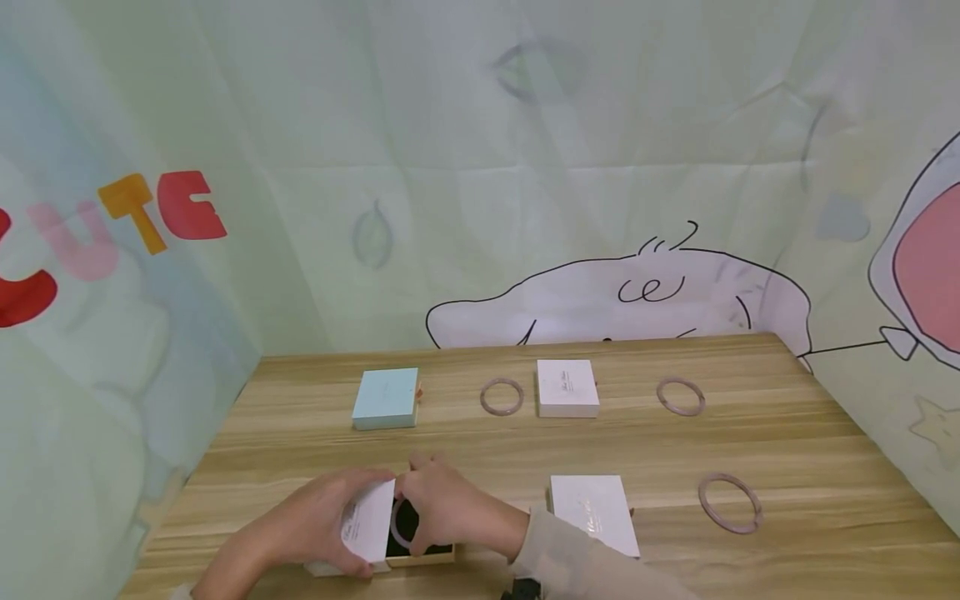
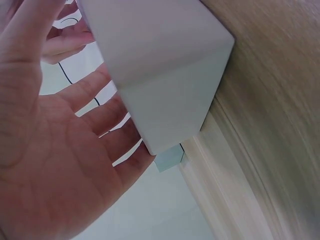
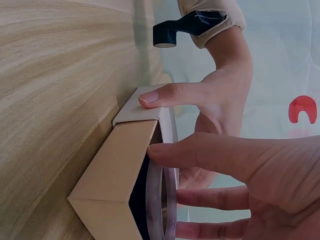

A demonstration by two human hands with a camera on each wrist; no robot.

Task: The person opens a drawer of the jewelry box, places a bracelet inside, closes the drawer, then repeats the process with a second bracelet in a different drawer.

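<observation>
A white slide-out box sits on the table at front left, its cover point(image 1: 372, 523) to the left and its tan drawer point(image 3: 112, 167) pulled partly out to the right. My left hand point(image 1: 318, 512) grips the cover, thumb on the near side and fingers along the far side. In the left wrist view, the cover's plain white end point(image 2: 165, 100) fills the upper middle. A pale purple bangle point(image 3: 170, 200) stands over the drawer's black lining. My right hand point(image 1: 453, 508) pinches it between thumb and fingers.
At the back stand a light blue box point(image 1: 386, 398) and a white box point(image 1: 567, 388). Another white box point(image 1: 596, 508) lies front right, partly behind my right sleeve point(image 1: 577, 554). Three bangles lie loose: back middle point(image 1: 483, 397), back right point(image 1: 659, 396) and front right point(image 1: 702, 497). A printed curtain point(image 1: 450, 167) hangs behind.
</observation>
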